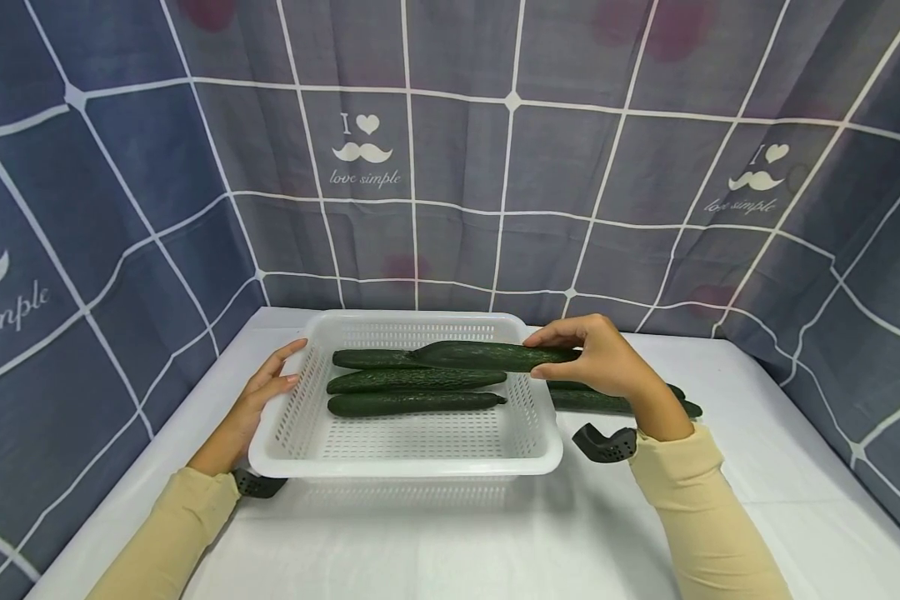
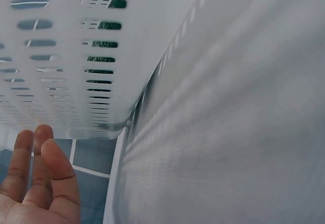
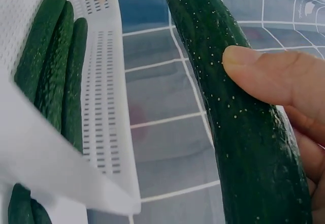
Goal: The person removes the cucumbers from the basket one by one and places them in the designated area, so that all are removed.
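Observation:
My right hand (image 1: pixel 596 358) grips one end of a dark green cucumber (image 1: pixel 472 356), thumb on the near side and fingers on the far side. It is held level over the right wall of a white slotted plastic basket (image 1: pixel 405 468); in the right wrist view the cucumber (image 3: pixel 244 132) is close up, clear of the basket. Three more cucumbers (image 1: pixel 412 404) lie side by side across the basket floor, the rearmost partly hidden by the held one. At the basket's left rim, my left hand (image 1: pixel 258 392) rests with fingers extended; the left wrist view shows the fingers (image 2: pixel 62 170) by the slotted wall.
To the right of the basket, more cucumbers (image 1: pixel 592 402) lie on the white tablecloth (image 1: pixel 420 542), partly under my right hand and forearm. A dark grey checked curtain (image 1: pixel 457 167) stands behind the table and along both sides. Black wrist devices (image 1: pixel 607 443) sit at both cuffs.

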`<move>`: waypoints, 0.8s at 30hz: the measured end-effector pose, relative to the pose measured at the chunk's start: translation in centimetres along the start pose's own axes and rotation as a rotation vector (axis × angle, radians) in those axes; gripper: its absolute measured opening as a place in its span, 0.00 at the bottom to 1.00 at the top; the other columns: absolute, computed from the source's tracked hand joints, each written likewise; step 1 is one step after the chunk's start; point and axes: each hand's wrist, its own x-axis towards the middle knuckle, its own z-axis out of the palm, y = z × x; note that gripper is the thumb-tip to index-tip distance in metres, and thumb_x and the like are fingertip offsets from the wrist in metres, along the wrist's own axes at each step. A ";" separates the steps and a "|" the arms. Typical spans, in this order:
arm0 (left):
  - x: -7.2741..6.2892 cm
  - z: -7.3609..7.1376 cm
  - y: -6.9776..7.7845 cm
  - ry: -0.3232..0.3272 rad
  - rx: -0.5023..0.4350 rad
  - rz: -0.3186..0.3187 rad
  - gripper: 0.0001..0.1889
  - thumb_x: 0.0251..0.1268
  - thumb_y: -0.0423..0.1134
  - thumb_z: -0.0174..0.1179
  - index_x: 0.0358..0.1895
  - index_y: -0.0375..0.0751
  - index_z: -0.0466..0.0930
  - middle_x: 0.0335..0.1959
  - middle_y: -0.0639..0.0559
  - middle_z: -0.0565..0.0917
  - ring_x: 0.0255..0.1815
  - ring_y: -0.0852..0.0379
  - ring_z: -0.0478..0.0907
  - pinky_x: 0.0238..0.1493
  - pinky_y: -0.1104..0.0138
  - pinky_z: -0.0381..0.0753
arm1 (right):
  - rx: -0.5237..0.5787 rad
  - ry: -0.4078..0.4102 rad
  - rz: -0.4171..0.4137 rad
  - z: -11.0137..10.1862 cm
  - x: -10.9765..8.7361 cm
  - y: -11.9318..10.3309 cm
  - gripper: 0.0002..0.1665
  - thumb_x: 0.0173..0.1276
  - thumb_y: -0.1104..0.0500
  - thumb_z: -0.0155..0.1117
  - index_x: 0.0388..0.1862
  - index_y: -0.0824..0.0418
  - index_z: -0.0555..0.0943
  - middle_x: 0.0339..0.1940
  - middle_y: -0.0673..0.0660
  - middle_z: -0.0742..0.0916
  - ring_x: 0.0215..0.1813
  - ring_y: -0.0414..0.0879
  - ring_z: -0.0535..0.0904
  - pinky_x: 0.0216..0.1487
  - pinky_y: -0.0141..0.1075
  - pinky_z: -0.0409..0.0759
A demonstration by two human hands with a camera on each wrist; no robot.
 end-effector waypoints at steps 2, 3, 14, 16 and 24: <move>0.0 0.0 0.0 -0.005 -0.005 0.003 0.29 0.85 0.32 0.44 0.78 0.68 0.69 0.70 0.59 0.75 0.60 0.57 0.80 0.50 0.61 0.85 | -0.005 0.013 -0.004 -0.2 -0.3 0.2 0.18 0.60 0.67 0.85 0.50 0.64 0.92 0.44 0.55 0.94 0.46 0.38 0.88 0.51 0.31 0.83; 0.0 0.0 0.0 -0.005 -0.006 0.004 0.29 0.85 0.32 0.44 0.78 0.68 0.69 0.70 0.59 0.75 0.60 0.57 0.80 0.50 0.61 0.85 | -0.005 0.018 -0.007 -0.2 -0.5 0.3 0.18 0.60 0.67 0.85 0.50 0.64 0.92 0.44 0.55 0.94 0.46 0.38 0.88 0.51 0.31 0.83; 0.0 0.2 0.2 0.016 0.018 0.002 0.28 0.85 0.33 0.45 0.77 0.69 0.70 0.70 0.61 0.73 0.61 0.59 0.78 0.51 0.62 0.84 | -0.001 0.051 0.043 -0.8 -2.3 1.6 0.19 0.59 0.69 0.85 0.50 0.63 0.92 0.42 0.54 0.94 0.40 0.41 0.86 0.43 0.31 0.82; 0.0 0.1 0.2 0.015 0.029 0.006 0.28 0.85 0.33 0.44 0.78 0.68 0.69 0.71 0.62 0.72 0.62 0.59 0.77 0.51 0.62 0.83 | -0.004 0.064 0.044 -1.0 -2.6 1.8 0.19 0.59 0.69 0.85 0.50 0.64 0.92 0.43 0.55 0.94 0.40 0.40 0.86 0.42 0.31 0.82; 0.0 -0.2 -0.1 -0.013 0.009 0.034 0.29 0.86 0.32 0.43 0.78 0.67 0.70 0.70 0.61 0.74 0.60 0.58 0.80 0.49 0.62 0.85 | -0.025 0.120 0.048 -1.7 -4.2 2.7 0.19 0.58 0.68 0.86 0.49 0.63 0.92 0.43 0.53 0.93 0.43 0.37 0.85 0.44 0.29 0.81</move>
